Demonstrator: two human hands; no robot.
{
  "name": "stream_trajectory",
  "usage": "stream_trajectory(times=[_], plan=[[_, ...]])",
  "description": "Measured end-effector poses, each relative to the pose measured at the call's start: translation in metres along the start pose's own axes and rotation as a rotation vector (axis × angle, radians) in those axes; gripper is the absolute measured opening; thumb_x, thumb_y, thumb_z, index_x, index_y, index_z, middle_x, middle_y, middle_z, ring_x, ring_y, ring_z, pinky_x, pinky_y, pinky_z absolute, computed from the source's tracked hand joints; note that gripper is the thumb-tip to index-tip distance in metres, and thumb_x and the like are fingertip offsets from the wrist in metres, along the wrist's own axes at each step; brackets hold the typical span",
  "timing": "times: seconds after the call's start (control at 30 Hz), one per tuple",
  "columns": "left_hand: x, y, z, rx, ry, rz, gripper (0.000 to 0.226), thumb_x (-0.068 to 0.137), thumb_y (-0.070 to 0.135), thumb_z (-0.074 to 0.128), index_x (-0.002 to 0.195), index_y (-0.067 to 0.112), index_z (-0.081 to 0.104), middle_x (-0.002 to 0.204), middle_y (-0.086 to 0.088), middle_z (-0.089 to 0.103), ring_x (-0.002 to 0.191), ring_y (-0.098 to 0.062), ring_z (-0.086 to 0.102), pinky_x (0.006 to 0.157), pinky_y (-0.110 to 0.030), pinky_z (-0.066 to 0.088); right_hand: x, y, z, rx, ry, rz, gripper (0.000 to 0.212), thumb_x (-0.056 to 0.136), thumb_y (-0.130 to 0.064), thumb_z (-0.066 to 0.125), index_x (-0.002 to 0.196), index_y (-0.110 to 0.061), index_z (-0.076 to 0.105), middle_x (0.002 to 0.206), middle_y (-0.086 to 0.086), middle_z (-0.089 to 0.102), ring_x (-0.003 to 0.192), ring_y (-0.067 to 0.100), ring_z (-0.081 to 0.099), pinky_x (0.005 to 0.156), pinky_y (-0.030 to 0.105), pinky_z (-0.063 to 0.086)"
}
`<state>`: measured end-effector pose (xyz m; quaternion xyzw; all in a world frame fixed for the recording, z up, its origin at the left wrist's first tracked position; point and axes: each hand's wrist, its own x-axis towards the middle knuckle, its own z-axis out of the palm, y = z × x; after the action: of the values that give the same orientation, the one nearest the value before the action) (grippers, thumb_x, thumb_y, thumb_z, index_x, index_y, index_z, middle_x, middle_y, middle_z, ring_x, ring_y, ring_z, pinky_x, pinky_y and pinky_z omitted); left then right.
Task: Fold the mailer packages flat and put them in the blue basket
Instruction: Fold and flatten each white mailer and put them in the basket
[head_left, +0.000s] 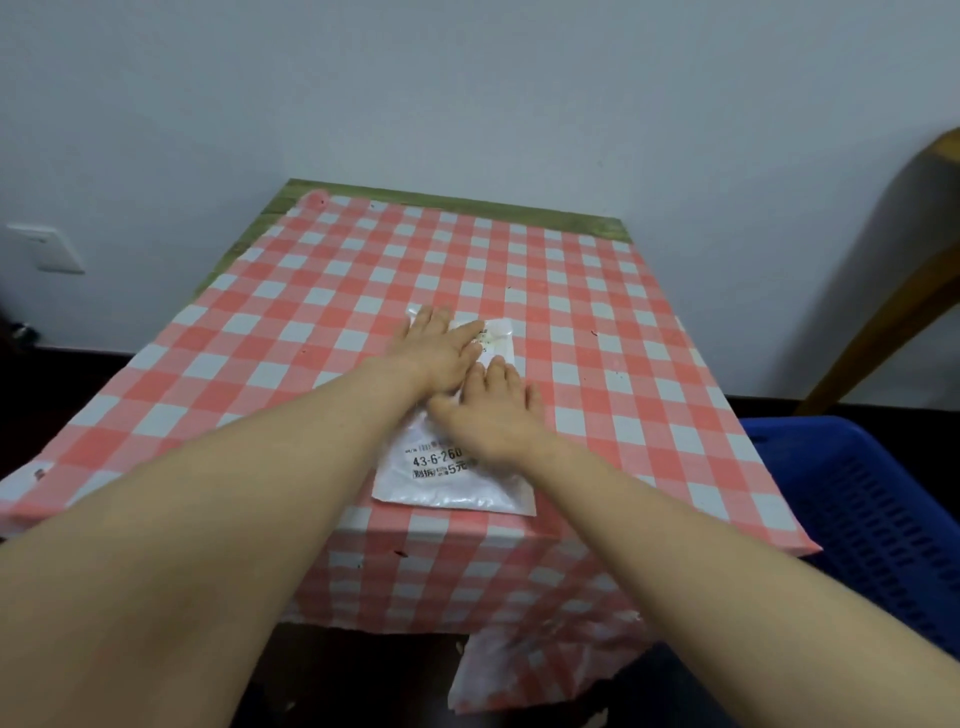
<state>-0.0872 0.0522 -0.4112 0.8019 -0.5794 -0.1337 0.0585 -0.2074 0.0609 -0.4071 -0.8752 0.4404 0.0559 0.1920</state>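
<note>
While hands (441, 353) flat, blue basket (852, 499) alongside

I see two bare forearms with no sleeves, and a bare left hand (434, 347) and right hand (493, 410) without rings.

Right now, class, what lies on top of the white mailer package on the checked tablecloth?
Both hands press flat on the white mailer package: the left hand on its far part, the right hand nearer its middle. They cover part of its printed label.
</note>
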Motion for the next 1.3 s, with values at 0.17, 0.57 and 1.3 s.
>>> stream_trajectory(times=[0.17, 0.57, 1.3], plan=[[-0.018, 0.009, 0.003, 0.053, 0.209, -0.126, 0.054, 0.102, 0.035, 0.013, 0.152, 0.016, 0.001, 0.160, -0.008, -0.004, 0.147, -0.023, -0.006, 0.118, -0.040, -0.006, 0.045, 0.024, -0.037, 0.081, 0.333, -0.098, 0.049, 0.101, -0.021, 0.028, 0.148, -0.006, 0.026, 0.158, 0.011, 0.017, 0.146, 0.026, 0.012, 0.120, 0.039, 0.009], [-0.024, 0.004, 0.023, 0.099, 0.169, -0.134, 0.056, 0.103, 0.036, 0.012, 0.152, 0.012, -0.001, 0.160, -0.007, 0.000, 0.147, -0.021, -0.002, 0.118, -0.039, -0.005, 0.071, 0.031, 0.000, -0.149, 0.236, -0.140, 0.050, 0.104, -0.030, 0.015, 0.151, -0.011, 0.019, 0.158, 0.007, 0.017, 0.147, 0.022, 0.009, 0.118, 0.039, 0.000], [-0.081, 0.045, 0.045, 0.139, 0.063, -0.133, 0.068, 0.096, 0.056, 0.005, 0.152, 0.020, -0.009, 0.156, -0.016, -0.019, 0.144, -0.037, -0.015, 0.118, -0.048, -0.009, 0.053, 0.043, -0.023, 0.243, 0.296, -0.049, 0.037, 0.101, -0.020, 0.029, 0.128, 0.000, 0.045, 0.133, 0.024, 0.048, 0.128, 0.035, 0.042, 0.106, 0.044, 0.033]])
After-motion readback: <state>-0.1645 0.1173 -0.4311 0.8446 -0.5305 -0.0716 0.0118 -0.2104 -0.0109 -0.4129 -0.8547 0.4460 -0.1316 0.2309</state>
